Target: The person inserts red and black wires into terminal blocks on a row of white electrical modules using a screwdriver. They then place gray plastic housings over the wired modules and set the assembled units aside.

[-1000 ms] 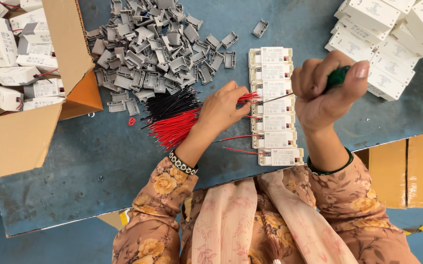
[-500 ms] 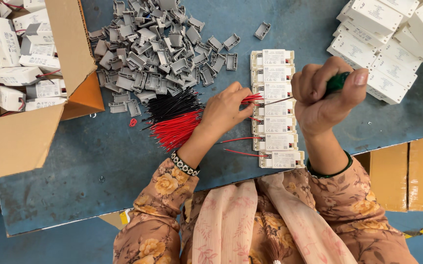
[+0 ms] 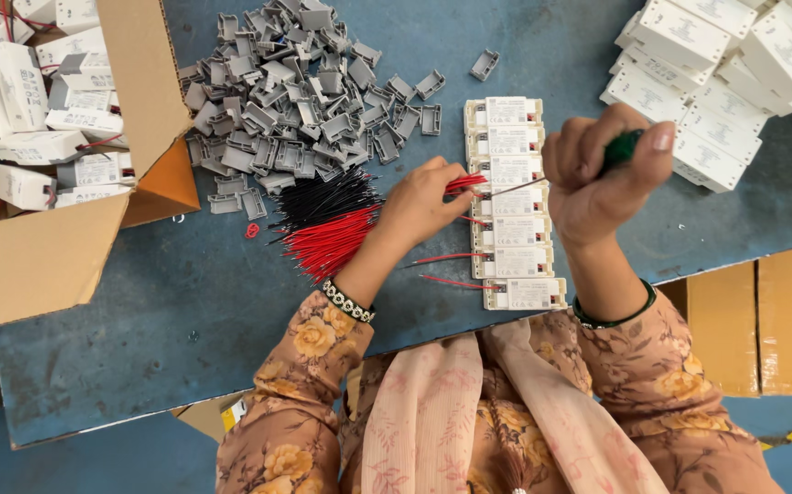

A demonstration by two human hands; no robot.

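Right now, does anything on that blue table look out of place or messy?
Mostly orderly. One grey clip lies apart from the grey clip heap, above the row of white modules. A small red loop also sits alone left of the wire bundle. Nothing looks damaged.

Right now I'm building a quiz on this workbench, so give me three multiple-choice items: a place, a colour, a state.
1. Where does the grey clip pile lie?
A. Beside the open carton
B. Inside the carton
C. On the floor

2. What colour is the tool handle in the right hand?
A. Yellow
B. Green
C. Blue

3. What is the left hand doing?
A. Resting flat
B. Lifting a carton
C. Pinching red wires

Answers: 1 A, the pile sits on the table right of the carton. 2 B, green shows above the fist. 3 C, fingertips close on the wires at the white units.
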